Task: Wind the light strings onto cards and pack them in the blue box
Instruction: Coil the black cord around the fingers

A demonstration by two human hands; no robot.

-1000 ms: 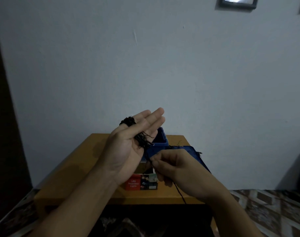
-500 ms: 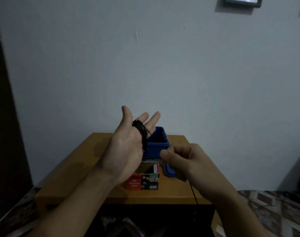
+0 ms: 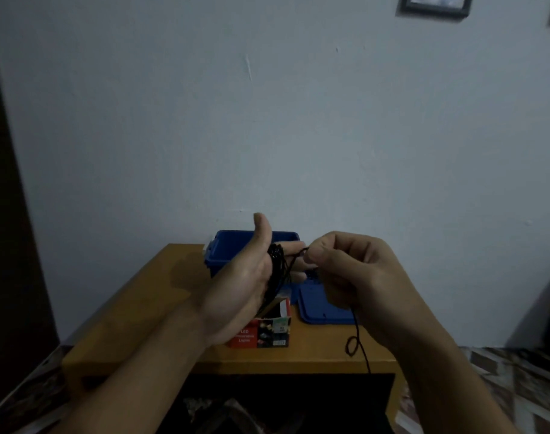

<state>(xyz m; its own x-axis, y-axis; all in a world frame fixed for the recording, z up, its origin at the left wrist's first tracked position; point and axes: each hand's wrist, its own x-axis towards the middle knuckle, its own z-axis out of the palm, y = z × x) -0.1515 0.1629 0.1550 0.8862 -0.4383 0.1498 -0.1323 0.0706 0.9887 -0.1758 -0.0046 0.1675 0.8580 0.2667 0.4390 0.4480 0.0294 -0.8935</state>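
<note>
My left hand (image 3: 245, 277) is held up flat, thumb raised and fingers straight, with a black light string (image 3: 276, 267) wound in loops around its fingers. My right hand (image 3: 348, 270) pinches the free part of the string just right of those fingers; the loose end (image 3: 356, 339) hangs down past the table's front edge. Behind my hands stands the open blue box (image 3: 236, 245). Its blue lid (image 3: 317, 308) lies flat on the table to the right.
A small red LED-lights carton (image 3: 264, 335), its flap open, sits on the wooden table (image 3: 161, 292) near the front edge. A plain wall rises right behind the table. Patterned floor shows on both sides.
My view has tilted down a little. My left hand has dropped and turned so the fingers point right; my right hand has risen, carrying the string up beside the left fingers.
</note>
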